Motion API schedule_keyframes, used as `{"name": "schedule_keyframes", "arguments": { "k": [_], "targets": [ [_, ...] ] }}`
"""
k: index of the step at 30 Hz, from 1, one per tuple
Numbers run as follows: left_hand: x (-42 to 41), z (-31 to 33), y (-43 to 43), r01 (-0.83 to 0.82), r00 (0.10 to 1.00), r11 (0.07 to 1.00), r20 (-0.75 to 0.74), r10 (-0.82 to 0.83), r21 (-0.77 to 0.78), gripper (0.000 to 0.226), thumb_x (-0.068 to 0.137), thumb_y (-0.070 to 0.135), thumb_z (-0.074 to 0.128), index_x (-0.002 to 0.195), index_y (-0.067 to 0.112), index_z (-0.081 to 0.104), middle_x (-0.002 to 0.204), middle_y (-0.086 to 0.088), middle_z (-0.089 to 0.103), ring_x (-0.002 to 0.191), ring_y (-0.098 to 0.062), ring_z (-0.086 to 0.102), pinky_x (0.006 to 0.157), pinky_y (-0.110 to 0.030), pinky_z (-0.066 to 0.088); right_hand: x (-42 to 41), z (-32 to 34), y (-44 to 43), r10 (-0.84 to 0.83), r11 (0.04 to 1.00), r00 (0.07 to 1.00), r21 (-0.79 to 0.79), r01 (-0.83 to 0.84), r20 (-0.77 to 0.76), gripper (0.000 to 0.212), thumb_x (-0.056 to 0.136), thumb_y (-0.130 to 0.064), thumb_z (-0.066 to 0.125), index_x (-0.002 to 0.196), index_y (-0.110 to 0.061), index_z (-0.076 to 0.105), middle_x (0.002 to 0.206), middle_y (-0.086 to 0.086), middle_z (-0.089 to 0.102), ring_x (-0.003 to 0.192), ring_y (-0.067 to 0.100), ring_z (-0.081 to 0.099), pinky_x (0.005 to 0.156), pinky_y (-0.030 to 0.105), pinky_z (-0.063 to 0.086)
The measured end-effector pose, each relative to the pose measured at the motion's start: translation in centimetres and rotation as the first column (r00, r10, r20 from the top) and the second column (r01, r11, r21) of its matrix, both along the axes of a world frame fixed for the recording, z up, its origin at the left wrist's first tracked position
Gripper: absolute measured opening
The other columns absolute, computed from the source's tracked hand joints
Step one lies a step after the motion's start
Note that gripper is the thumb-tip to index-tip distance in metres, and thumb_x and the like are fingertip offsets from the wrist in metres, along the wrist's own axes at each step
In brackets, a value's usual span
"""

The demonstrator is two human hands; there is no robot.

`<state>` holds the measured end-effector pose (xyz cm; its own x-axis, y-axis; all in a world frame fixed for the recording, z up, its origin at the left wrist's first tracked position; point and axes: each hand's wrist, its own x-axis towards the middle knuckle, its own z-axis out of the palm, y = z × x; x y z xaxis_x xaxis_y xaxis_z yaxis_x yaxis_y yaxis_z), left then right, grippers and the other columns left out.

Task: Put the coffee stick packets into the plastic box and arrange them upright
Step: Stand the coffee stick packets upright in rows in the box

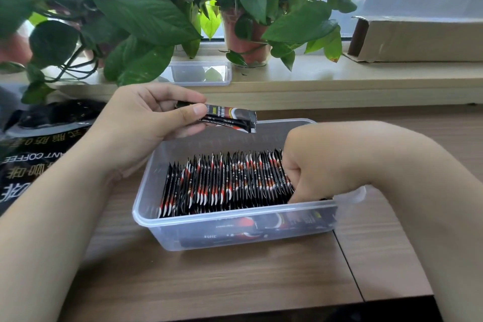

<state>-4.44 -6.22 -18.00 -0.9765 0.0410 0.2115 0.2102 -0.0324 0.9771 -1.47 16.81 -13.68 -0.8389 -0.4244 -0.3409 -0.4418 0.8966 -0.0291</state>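
— Grip, left hand?
— Clamped, thumb against fingers, on loose coffee stick packets; held above far rim of plastic box.
— And right hand?
— Inside box, against right end of upright packet row; fingers hidden, grip indeterminate.
— Surroundings?
— Coffee bag at left on wooden table; potted plants, cardboard box on windowsill.

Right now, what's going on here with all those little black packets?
A person is filling a clear box on the table with coffee sticks. The left hand pinches loose packets above the box. The right hand is down inside, against the right end of a row already standing on edge. Its fingers are hidden.
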Motion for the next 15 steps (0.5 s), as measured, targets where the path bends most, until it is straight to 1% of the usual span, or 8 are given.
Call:
{"name": "schedule_keyframes", "arguments": {
  "k": [2, 3, 5, 7, 9, 11, 13, 15],
  "targets": [
    [0.1, 0.0, 0.0, 0.007, 1.0, 1.0, -0.018, -0.007, -0.001, 0.019, 0.07, 0.008, 0.074, 0.089, 0.006, 0.075, 0.077, -0.008, 0.076, 0.076, -0.013, 0.073, 0.07, -0.018, 0.058, -0.4, 0.7, 0.9, -0.05, 0.989, 0.999, -0.139, 0.049, -0.005, 0.041, 0.079, -0.047, 0.075, 0.067, -0.01, 0.064, 0.037, -0.004, 0.047, 0.035, 0.008, 0.041, 0.041, 0.017, 0.038],
    [0.3, 0.1, 0.1, 0.017, 0.999, 1.0, -0.03, -0.017, 0.0, 0.018, 0.068, 0.01, 0.075, 0.086, 0.008, 0.077, 0.076, -0.007, 0.075, 0.074, -0.012, 0.072, 0.07, -0.017, 0.058, -0.6, 1.1, 1.3, -0.068, 0.967, 0.994, -0.249, 0.046, -0.082, 0.042, 0.078, -0.048, 0.076, 0.063, -0.011, 0.062, 0.04, -0.005, 0.049, 0.036, 0.006, 0.041, 0.042, 0.016, 0.037],
    [0.6, 0.2, 0.3, 0.048, 0.997, 0.999, -0.061, -0.048, -0.002, 0.019, 0.064, 0.013, 0.077, 0.082, 0.007, 0.078, 0.076, -0.009, 0.076, 0.074, -0.013, 0.072, 0.069, -0.018, 0.058, -1.1, 0.9, 1.6, -0.111, 0.87, 0.958, -0.493, -0.036, -0.265, 0.036, 0.079, -0.042, 0.078, 0.06, -0.015, 0.063, 0.046, -0.007, 0.055, 0.04, 0.004, 0.046, 0.043, 0.011, 0.037],
    [0.9, 0.2, 0.4, 0.076, 0.993, 0.997, -0.085, -0.077, -0.011, 0.024, 0.061, 0.014, 0.078, 0.082, 0.003, 0.077, 0.08, -0.013, 0.077, 0.075, -0.016, 0.073, 0.07, -0.019, 0.059, -1.2, 0.4, 1.0, -0.174, 0.729, 0.869, -0.653, -0.203, -0.464, 0.025, 0.078, -0.039, 0.079, 0.067, -0.021, 0.066, 0.058, -0.009, 0.063, 0.055, 0.004, 0.057, 0.053, 0.014, 0.045],
    [1.0, 0.4, 0.4, 0.097, 0.99, 0.995, -0.099, -0.099, -0.029, 0.025, 0.061, 0.014, 0.079, 0.083, 0.003, 0.077, 0.085, -0.018, 0.077, 0.077, -0.019, 0.074, 0.07, -0.021, 0.06, -1.3, -0.2, -0.1, -0.168, 0.682, 0.802, -0.655, -0.325, -0.573, 0.018, 0.078, -0.04, 0.079, 0.082, -0.025, 0.071, 0.08, -0.012, 0.065, 0.077, 0.008, 0.062, 0.069, 0.024, 0.052],
    [1.2, 0.5, 0.3, 0.112, 0.986, 0.993, -0.117, -0.117, -0.049, 0.025, 0.06, 0.014, 0.079, 0.083, 0.004, 0.078, 0.086, -0.02, 0.076, 0.078, -0.022, 0.074, 0.069, -0.022, 0.06, -1.5, -0.9, -0.6, -0.109, 0.675, 0.813, -0.643, -0.362, -0.572, 0.023, 0.079, -0.041, 0.079, 0.096, -0.028, 0.076, 0.094, -0.012, 0.068, 0.089, 0.009, 0.064, 0.077, 0.031, 0.055],
    [1.3, 0.6, 0.2, 0.129, 0.981, 0.99, -0.136, -0.136, -0.056, 0.023, 0.06, 0.014, 0.078, 0.082, 0.006, 0.078, 0.086, -0.018, 0.077, 0.077, -0.021, 0.074, 0.068, -0.022, 0.06, -1.6, -1.3, -0.8, -0.074, 0.651, 0.868, -0.683, -0.331, -0.491, 0.024, 0.079, -0.038, 0.08, 0.101, -0.029, 0.078, 0.086, -0.011, 0.073, 0.081, 0.009, 0.068, 0.073, 0.031, 0.056],
    [1.3, 0.7, 0.3, 0.147, 0.977, 0.987, -0.147, -0.155, -0.063, 0.02, 0.061, 0.015, 0.078, 0.08, 0.009, 0.08, 0.086, -0.015, 0.078, 0.078, -0.02, 0.074, 0.068, -0.022, 0.06, -1.6, -1.6, -0.9, -0.067, 0.634, 0.885, -0.705, -0.319, -0.46, 0.025, 0.078, -0.033, 0.082, 0.102, -0.029, 0.079, 0.076, -0.011, 0.075, 0.072, 0.008, 0.069, 0.068, 0.028, 0.054]
  ]
}}
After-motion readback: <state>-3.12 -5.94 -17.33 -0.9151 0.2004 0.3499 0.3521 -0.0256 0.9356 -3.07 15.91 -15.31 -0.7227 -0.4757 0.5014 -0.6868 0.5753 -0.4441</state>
